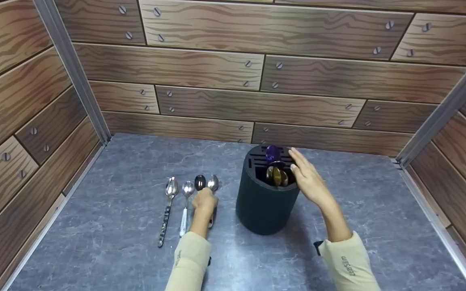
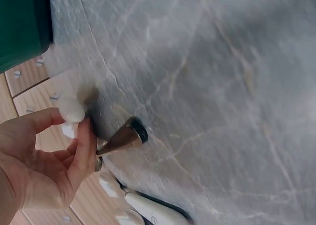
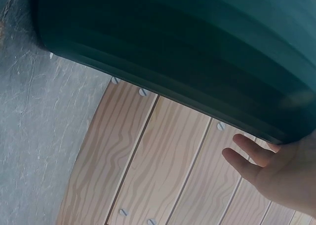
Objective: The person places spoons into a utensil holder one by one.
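Observation:
My left hand (image 1: 205, 199) reaches down over the right pair of spoons. One has a dark bowl (image 1: 200, 182), the other a silver bowl (image 1: 213, 183). In the left wrist view its thumb and fingers pinch a spoon with a pale rounded end (image 2: 72, 109); a metal handle with a dark tip (image 2: 131, 135) lies just beside the fingers. My right hand (image 1: 310, 182) rests against the right side of the dark green utensil holder (image 1: 266, 210), fingers extended along its rim. The holder stands upright, with a purple utensil (image 1: 273, 154) and yellowish spoons (image 1: 276, 176) in its slotted top.
Left of my left hand lie a white-handled spoon (image 1: 184, 220) and a spoon with a dark patterned handle (image 1: 164, 222). The grey marbled tabletop (image 1: 136, 169) is enclosed by wood-patterned walls (image 1: 208, 72) at the back and sides.

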A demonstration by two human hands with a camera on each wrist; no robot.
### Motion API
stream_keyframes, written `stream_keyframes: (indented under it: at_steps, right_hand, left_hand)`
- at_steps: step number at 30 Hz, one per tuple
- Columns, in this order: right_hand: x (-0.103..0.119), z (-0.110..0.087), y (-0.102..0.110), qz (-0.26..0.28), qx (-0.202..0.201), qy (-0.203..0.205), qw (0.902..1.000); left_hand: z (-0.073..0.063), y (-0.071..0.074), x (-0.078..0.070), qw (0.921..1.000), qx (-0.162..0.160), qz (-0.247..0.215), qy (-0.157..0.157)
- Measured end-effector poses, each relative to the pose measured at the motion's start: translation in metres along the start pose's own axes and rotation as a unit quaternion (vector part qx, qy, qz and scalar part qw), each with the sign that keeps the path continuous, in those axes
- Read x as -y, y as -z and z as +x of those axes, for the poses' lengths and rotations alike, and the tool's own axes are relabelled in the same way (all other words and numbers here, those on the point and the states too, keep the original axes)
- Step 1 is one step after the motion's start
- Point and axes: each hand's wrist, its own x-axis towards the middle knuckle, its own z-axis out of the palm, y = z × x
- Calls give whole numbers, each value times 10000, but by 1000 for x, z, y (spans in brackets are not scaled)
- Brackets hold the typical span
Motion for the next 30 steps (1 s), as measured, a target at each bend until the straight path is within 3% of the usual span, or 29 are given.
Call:
stream_keyframes:
  at_steps: [6, 10, 15, 17, 19, 21, 22, 23, 26, 30]
  right_hand:
    - [0, 0, 1, 4, -49, 11, 10000]
    - [0, 0, 0, 5, -100, 53, 9999]
    - [0, 0, -1, -12, -106, 56, 9999]
    - [0, 0, -1, -22, -105, 51, 9999]
    - [0, 0, -1, -23, -104, 45, 9999]
    - [0, 0, -1, -20, -95, 44, 9999]
    - [0, 1, -1, -18, -81, 41, 10000]
    - [0, 1, -1, -15, -65, 39, 10000]
    - [0, 0, 0, -27, -21, 28, 10000]
    - [1, 0, 0, -22, 10, -16, 10000]
  left_hand:
    - [4, 5, -1, 9994, 192, -239, 162]
    - [18, -7, 8, 9993, 176, -317, 98]
    - [75, -80, 49, 9995, -152, -193, -204]
    - [81, -85, 48, 9998, 3, -213, -54]
    - [61, -58, 34, 9992, 255, -288, 79]
    - [37, -32, 21, 9993, 180, -314, 32]
    - [24, -15, 12, 9990, 319, -295, 98]
    - [16, -7, 8, 9993, 258, -286, 26]
    - [3, 3, 4, 9996, 126, -234, -128]
    - [1, 3, 4, 9995, 131, -258, -102]
